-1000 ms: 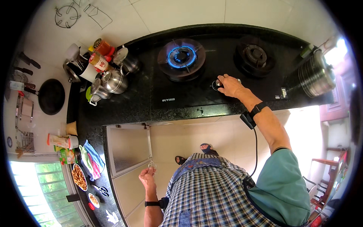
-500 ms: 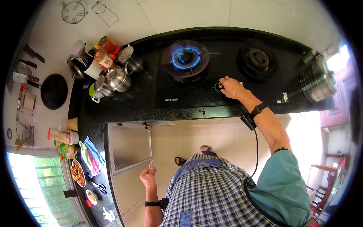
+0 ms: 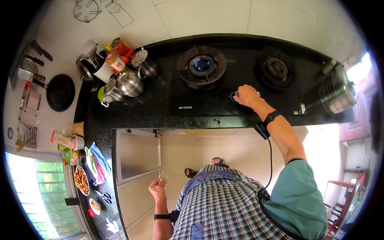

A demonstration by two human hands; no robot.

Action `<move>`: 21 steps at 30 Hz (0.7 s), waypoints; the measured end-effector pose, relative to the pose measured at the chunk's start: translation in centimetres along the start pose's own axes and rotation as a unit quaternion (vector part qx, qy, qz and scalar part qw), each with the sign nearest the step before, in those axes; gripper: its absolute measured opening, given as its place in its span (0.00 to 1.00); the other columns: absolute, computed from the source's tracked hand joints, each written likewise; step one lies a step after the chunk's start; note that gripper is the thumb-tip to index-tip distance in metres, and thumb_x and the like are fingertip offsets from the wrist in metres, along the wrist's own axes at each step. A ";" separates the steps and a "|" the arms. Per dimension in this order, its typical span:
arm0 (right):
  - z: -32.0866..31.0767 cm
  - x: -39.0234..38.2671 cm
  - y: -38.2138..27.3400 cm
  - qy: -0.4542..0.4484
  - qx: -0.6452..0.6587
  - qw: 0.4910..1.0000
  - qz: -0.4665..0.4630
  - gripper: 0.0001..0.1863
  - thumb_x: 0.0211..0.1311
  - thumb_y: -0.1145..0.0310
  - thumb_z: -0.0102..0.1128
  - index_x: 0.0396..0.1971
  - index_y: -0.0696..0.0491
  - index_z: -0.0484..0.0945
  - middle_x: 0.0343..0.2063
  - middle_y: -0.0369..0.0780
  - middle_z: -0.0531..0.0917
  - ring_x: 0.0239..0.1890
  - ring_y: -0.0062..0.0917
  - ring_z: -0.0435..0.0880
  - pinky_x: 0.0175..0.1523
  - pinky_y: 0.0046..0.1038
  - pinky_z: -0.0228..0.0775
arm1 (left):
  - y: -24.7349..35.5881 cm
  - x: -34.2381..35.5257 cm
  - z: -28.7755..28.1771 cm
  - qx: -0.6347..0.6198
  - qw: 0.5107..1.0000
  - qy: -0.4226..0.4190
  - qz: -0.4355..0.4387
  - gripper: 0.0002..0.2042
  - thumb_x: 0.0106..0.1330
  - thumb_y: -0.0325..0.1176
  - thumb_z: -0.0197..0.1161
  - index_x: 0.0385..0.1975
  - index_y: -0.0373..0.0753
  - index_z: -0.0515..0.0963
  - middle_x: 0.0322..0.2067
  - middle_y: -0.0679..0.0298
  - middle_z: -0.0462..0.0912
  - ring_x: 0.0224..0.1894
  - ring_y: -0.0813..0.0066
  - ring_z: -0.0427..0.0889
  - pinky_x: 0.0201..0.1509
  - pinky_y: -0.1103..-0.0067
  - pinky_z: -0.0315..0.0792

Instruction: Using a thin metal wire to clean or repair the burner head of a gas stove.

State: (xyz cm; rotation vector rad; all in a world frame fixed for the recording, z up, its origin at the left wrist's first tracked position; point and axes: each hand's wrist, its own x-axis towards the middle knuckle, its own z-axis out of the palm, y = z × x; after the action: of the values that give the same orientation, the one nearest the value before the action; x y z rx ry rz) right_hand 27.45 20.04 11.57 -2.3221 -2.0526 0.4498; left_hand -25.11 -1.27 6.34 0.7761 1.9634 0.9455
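My right hand [image 3: 247,95] reaches over the black gas cooktop [image 3: 192,113], its fingers closed around a control knob [image 3: 234,96] that they mostly cover. On the left burner [image 3: 202,66] a small blue flame shows at the centre only. The right burner [image 3: 276,69] shows no flame. Down at my left side, beside the cabinet, my left hand [image 3: 157,189] is closed with its fingertips together. A small clear, rounded object [image 3: 164,177] shows at those fingertips; its kind is hard to make out.
Steel pots [image 3: 131,84] and seasoning jars [image 3: 116,62] crowd the counter left of the cooktop. A tall steel pot [image 3: 338,91] stands at its right end. Along the left counter are cloths [image 3: 98,162], a bowl of food [image 3: 81,181] and scissors [image 3: 105,196]. A cabinet door [image 3: 138,154] is below.
The left burner's wide ring of blue flame has shrunk to a small centre flame. My right hand stays at the knob, and my left hand has hardly moved.
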 end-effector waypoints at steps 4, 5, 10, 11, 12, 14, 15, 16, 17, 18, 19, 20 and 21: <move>-0.2 0.3 -0.1 0.003 -0.048 0.999 0.012 0.23 0.56 0.47 0.63 0.31 0.55 0.87 0.35 0.45 0.86 0.44 0.39 0.84 0.49 0.36 0.76 | -0.2 0.2 0.0 0.002 1.000 -0.003 0.004 0.07 0.56 0.29 0.64 0.24 0.30 0.82 0.19 0.63 0.81 0.24 0.78 0.77 0.33 0.80 0.71; -0.2 0.4 0.0 0.005 -0.050 0.999 0.013 0.23 0.56 0.47 0.63 0.31 0.55 0.87 0.35 0.45 0.86 0.44 0.39 0.84 0.49 0.36 0.76 | -0.1 0.1 0.1 0.001 1.000 -0.004 0.002 0.07 0.56 0.29 0.64 0.24 0.30 0.82 0.19 0.63 0.81 0.24 0.78 0.77 0.33 0.80 0.71; -0.1 0.5 -0.3 0.025 -0.087 0.996 0.022 0.24 0.56 0.45 0.62 0.33 0.54 0.87 0.35 0.44 0.87 0.44 0.37 0.85 0.49 0.36 0.76 | 0.2 -0.3 -0.1 -0.015 1.000 0.007 0.002 0.08 0.56 0.30 0.64 0.25 0.29 0.82 0.20 0.62 0.82 0.24 0.78 0.77 0.32 0.81 0.70; 0.0 0.5 -0.4 0.024 -0.086 0.996 0.016 0.24 0.56 0.45 0.62 0.33 0.54 0.87 0.35 0.44 0.87 0.44 0.37 0.85 0.49 0.36 0.76 | 0.1 -0.2 -0.3 -0.010 1.000 0.007 -0.002 0.08 0.57 0.29 0.64 0.24 0.29 0.82 0.20 0.62 0.82 0.24 0.78 0.77 0.32 0.81 0.70; -0.1 0.4 -1.2 0.024 -0.074 0.997 0.027 0.25 0.56 0.44 0.61 0.34 0.54 0.87 0.36 0.45 0.87 0.45 0.38 0.85 0.50 0.36 0.76 | -0.2 -0.2 -0.7 -0.010 1.000 0.013 -0.008 0.08 0.57 0.29 0.64 0.24 0.29 0.82 0.20 0.62 0.82 0.24 0.78 0.77 0.32 0.81 0.70; -1.0 -0.1 -2.1 -0.010 -0.048 0.997 0.064 0.28 0.57 0.41 0.60 0.38 0.54 0.86 0.39 0.46 0.86 0.47 0.39 0.84 0.53 0.37 0.75 | 0.9 0.0 -0.4 -0.041 0.999 0.010 -0.001 0.08 0.58 0.29 0.64 0.24 0.29 0.82 0.21 0.63 0.81 0.25 0.78 0.77 0.32 0.81 0.70; -1.3 -0.3 -2.3 -0.023 -0.044 0.995 0.083 0.29 0.57 0.40 0.60 0.39 0.54 0.86 0.41 0.47 0.86 0.48 0.41 0.84 0.53 0.38 0.75 | 1.9 0.1 -0.2 -0.068 0.998 -0.001 0.010 0.08 0.59 0.29 0.64 0.25 0.29 0.81 0.21 0.63 0.81 0.26 0.78 0.77 0.33 0.81 0.71; -2.0 -0.7 -2.8 -0.044 -0.030 0.993 0.105 0.29 0.58 0.40 0.60 0.38 0.55 0.86 0.41 0.48 0.86 0.47 0.41 0.84 0.52 0.38 0.76 | 3.1 0.3 -0.1 -0.104 0.994 -0.024 0.026 0.08 0.60 0.29 0.64 0.26 0.29 0.81 0.22 0.63 0.81 0.26 0.78 0.78 0.33 0.81 0.71; -2.5 -1.4 -3.2 -0.025 -0.038 0.993 0.106 0.29 0.58 0.40 0.60 0.36 0.55 0.86 0.39 0.48 0.86 0.45 0.41 0.85 0.50 0.39 0.76 | 4.5 0.3 0.2 -0.140 0.988 -0.045 0.042 0.08 0.61 0.30 0.65 0.27 0.29 0.81 0.23 0.64 0.81 0.27 0.78 0.78 0.33 0.82 0.71; -2.1 -2.1 -3.0 0.035 -0.038 0.994 0.097 0.28 0.60 0.42 0.59 0.34 0.55 0.87 0.36 0.49 0.86 0.42 0.41 0.86 0.47 0.39 0.77 | 6.0 0.6 0.7 -0.164 0.983 -0.059 0.051 0.09 0.62 0.30 0.64 0.28 0.29 0.81 0.25 0.64 0.81 0.28 0.78 0.78 0.34 0.82 0.71; -1.5 -2.7 -2.7 0.095 -0.022 0.993 0.067 0.26 0.61 0.44 0.60 0.28 0.55 0.86 0.31 0.50 0.86 0.38 0.45 0.85 0.42 0.41 0.76 | 7.6 0.7 1.2 -0.186 0.978 -0.076 0.061 0.09 0.63 0.31 0.64 0.29 0.29 0.81 0.26 0.64 0.81 0.29 0.77 0.78 0.34 0.82 0.72; -0.8 -3.2 -2.5 0.125 0.027 0.992 -0.001 0.26 0.62 0.46 0.59 0.22 0.57 0.82 0.24 0.52 0.83 0.32 0.49 0.83 0.37 0.44 0.74 | 9.7 0.4 1.6 -0.199 0.975 -0.084 0.056 0.09 0.64 0.31 0.64 0.30 0.30 0.81 0.27 0.64 0.82 0.30 0.77 0.79 0.35 0.81 0.73; -0.5 -4.0 -3.5 0.118 0.065 0.990 -0.031 0.26 0.62 0.48 0.59 0.20 0.59 0.80 0.22 0.53 0.81 0.30 0.50 0.81 0.35 0.44 0.73 | 11.5 0.0 2.0 -0.212 0.971 -0.097 0.053 0.09 0.64 0.31 0.64 0.30 0.30 0.81 0.27 0.63 0.82 0.31 0.76 0.80 0.36 0.80 0.75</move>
State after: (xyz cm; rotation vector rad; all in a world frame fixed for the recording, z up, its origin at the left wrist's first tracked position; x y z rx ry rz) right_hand 23.81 16.70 13.59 -2.1170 -1.9184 0.2806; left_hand -21.43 5.51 15.06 0.6985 1.4908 1.2510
